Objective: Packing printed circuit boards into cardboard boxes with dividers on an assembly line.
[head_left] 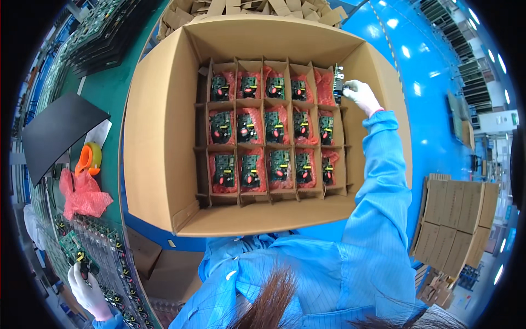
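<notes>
Head view, the only one: right hand (pixel 359 93) in a white glove reaches to the top-right corner of the cardboard box (pixel 159 137), at about 1 o'clock from the box centre. Its fingers are closed on a circuit board (pixel 338 83) held on edge, right at the outer wall of the divider grid (pixel 263 129), beside the top-right cell.

Left hand (pixel 82 285), also gloved, is down at 8 o'clock on the desk (pixel 109 93), closed around a dark part on a green board (pixel 71 245) lying on the row of boards there.

Doing it well, as I judge it: keep the board vertical and hold it by the edges. Line it up with the slot before lowering. Don't snag the pink bag (pixel 324 88) lining in that cell or bend the cardboard partition.

Counts:
- grid cells: 15, three rows of five
- cells showing a bagged green board: 14; the top-right cell shows only pink wrap, board not visible
- loose pink bags on desk: one crumpled heap (pixel 82 194), at 9 o'clock from the box
- orange tape dispenser (pixel 90 158): 1
- black sheet (pixel 60 131): 1
- flat carton stack (pixel 455 225) at 4 o'clock: one pile, sheet count unreadable
</notes>
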Motion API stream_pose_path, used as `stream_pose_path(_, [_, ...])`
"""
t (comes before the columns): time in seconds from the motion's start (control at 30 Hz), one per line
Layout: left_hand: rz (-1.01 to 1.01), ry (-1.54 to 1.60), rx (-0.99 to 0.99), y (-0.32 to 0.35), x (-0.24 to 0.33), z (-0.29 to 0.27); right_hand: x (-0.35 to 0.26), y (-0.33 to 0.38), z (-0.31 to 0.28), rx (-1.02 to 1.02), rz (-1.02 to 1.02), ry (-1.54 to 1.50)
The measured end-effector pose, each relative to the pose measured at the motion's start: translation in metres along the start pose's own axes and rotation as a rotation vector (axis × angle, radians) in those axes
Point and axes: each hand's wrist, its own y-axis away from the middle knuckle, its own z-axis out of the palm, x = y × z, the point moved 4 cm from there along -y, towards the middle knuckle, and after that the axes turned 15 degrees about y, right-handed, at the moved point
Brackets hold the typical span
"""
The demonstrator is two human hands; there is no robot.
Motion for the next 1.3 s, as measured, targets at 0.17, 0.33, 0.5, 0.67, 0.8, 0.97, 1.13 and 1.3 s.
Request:
stream_pose_path(0.17, [0.038,-0.006,-0.068,-0.039,0.065,-0.013,0.044,-0.046,0.053,-0.181,0.133,-0.262])
stream_pose_path(0.33, [0.061,-0.087,-0.108,-0.056,0.088,-0.016,0.071,-0.077,0.093,-0.221,0.226,-0.211])
stream_pose_path(0.5, [0.043,-0.094,-0.165,-0.055,0.084,-0.011,0.042,-0.080,0.086,-0.224,0.148,0.343])
stream_pose_path(0.67, [-0.028,-0.110,-0.187,-0.049,0.091,-0.011,0.020,-0.082,0.094,-0.359,0.174,0.634])
stream_pose_path(0.8, [-0.153,-0.188,-0.277,-0.050,0.104,-0.011,0.026,-0.090,0.125,-0.454,0.046,0.767])
stream_pose_path(0.97, [0.021,-0.035,-0.173,-0.045,0.096,-0.016,0.047,-0.090,0.142,-0.383,0.021,0.669])
stream_pose_path(1.13, [-0.159,-0.009,-0.172,-0.039,0.082,-0.008,0.030,-0.078,0.119,-0.265,-0.090,0.714])
stream_pose_path(1.3, [-0.073,-0.006,-0.106,-0.026,0.062,0.001,0.011,-0.067,0.064,-0.130,-0.262,0.636])
